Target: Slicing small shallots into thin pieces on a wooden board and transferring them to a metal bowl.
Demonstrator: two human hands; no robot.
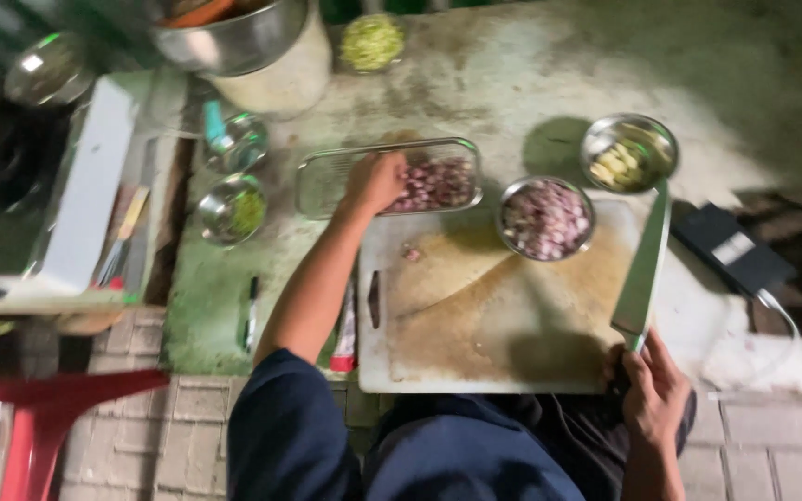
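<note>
My left hand [375, 182] reaches into a rectangular steel tray [327, 176] that holds chopped reddish shallot pieces [438, 184]; its fingers are curled over the pieces. My right hand [653, 391] grips the handle of a large cleaver [644, 269], blade pointing away along the right edge of a stained white cutting board [475, 315]. A round steel bowl [546, 219] full of chopped shallots stands on the board's far side.
Another steel bowl [628, 153] holds pale pieces at the far right. Two small steel cups [232, 209] and a big pot [243, 37] stand at the left. A black box [733, 249] with a cable lies right. A red stool [48, 408] stands on the paved floor.
</note>
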